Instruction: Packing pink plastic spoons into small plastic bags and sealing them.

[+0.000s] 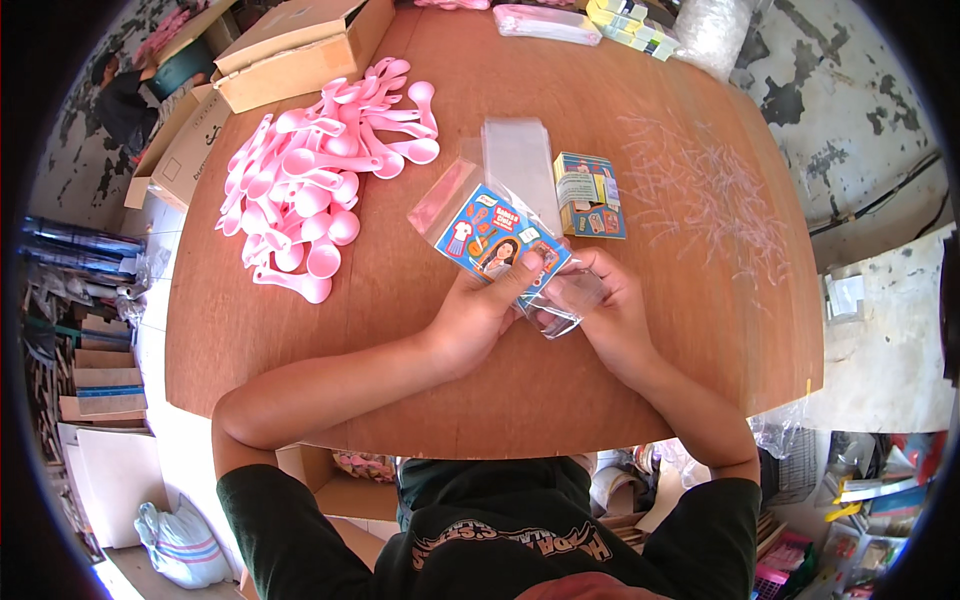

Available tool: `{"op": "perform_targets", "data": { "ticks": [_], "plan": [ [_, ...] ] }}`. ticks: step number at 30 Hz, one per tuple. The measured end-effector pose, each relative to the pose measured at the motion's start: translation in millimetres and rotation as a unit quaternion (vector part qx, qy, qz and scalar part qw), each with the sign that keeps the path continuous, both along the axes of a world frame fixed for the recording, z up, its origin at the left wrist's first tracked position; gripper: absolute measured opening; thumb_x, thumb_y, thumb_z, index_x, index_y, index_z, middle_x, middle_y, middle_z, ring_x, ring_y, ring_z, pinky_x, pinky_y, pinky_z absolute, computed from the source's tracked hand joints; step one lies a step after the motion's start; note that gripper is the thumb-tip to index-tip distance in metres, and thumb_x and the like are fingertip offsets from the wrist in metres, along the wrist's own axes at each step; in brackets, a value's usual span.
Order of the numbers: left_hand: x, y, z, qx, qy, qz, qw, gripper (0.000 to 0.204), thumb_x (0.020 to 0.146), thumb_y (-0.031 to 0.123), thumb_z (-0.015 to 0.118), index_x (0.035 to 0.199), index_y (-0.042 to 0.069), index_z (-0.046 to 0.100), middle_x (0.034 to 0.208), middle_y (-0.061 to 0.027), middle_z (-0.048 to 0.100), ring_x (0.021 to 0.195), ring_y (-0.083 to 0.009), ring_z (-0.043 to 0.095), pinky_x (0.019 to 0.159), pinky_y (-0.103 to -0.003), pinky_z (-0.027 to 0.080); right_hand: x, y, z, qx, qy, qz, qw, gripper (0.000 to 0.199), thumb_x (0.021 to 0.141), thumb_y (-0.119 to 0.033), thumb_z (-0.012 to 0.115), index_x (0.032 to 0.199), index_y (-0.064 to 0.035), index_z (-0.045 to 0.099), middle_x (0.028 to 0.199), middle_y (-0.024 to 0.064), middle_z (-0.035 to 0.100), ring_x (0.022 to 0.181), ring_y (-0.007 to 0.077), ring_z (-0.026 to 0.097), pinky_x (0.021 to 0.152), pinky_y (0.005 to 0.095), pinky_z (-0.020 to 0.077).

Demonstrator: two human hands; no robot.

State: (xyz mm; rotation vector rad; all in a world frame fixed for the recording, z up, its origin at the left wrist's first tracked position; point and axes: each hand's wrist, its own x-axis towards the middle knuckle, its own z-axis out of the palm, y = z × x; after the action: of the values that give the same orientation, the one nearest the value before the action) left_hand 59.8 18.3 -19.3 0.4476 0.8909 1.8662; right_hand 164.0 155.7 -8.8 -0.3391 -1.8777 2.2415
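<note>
My left hand (478,312) grips a small blue printed box (495,238) that sits inside a clear plastic sleeve with a pink strip (445,195) at its open end. My right hand (605,305) pinches the lower end of the same clear sleeve (572,300). Both hands hover over the middle of the brown wooden table (400,330). A second small printed box (589,194) stands on the table just beyond my right hand, with empty clear sleeves (517,160) lying beside it.
A heap of pink plastic spoons (320,175) covers the table's left part. Cardboard boxes (300,45) sit at the far left corner. More packets (545,22) and small boxes (630,25) lie at the far edge. Thin pink strips (705,190) are scattered at right.
</note>
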Motion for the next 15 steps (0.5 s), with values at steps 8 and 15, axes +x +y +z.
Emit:
{"op": "perform_targets", "data": {
  "ticks": [8, 15],
  "plan": [
    [13, 4, -10, -0.001, 0.057, 0.005, 0.998, 0.04, 0.095, 0.029, 0.054, 0.128, 0.007, 0.045, 0.111, -0.0042, 0.058, 0.095, -0.0131, 0.058, 0.078, -0.028, 0.049, -3, -11, 9, -0.005, 0.011, -0.064, 0.998, 0.033, 0.087, -0.011, 0.066, 0.114, -0.0016, 0.05, 0.1, 0.0085, 0.063, 0.08, 0.0133, 0.064, 0.067, 0.0246, 0.0546],
    [-3, -2, 12, 0.02, -0.027, 0.017, 0.999, 0.053, 0.096, 0.037, 0.047, 0.138, 0.006, 0.035, 0.135, -0.0097, 0.046, 0.116, -0.0211, 0.052, 0.094, -0.039, 0.045, -1, -5, 3, -0.008, 0.042, -0.039, 0.998, 0.031, 0.086, -0.005, 0.064, 0.113, 0.0001, 0.05, 0.095, 0.0087, 0.064, 0.074, 0.0119, 0.064, 0.063, 0.024, 0.0526]
  ]
}}
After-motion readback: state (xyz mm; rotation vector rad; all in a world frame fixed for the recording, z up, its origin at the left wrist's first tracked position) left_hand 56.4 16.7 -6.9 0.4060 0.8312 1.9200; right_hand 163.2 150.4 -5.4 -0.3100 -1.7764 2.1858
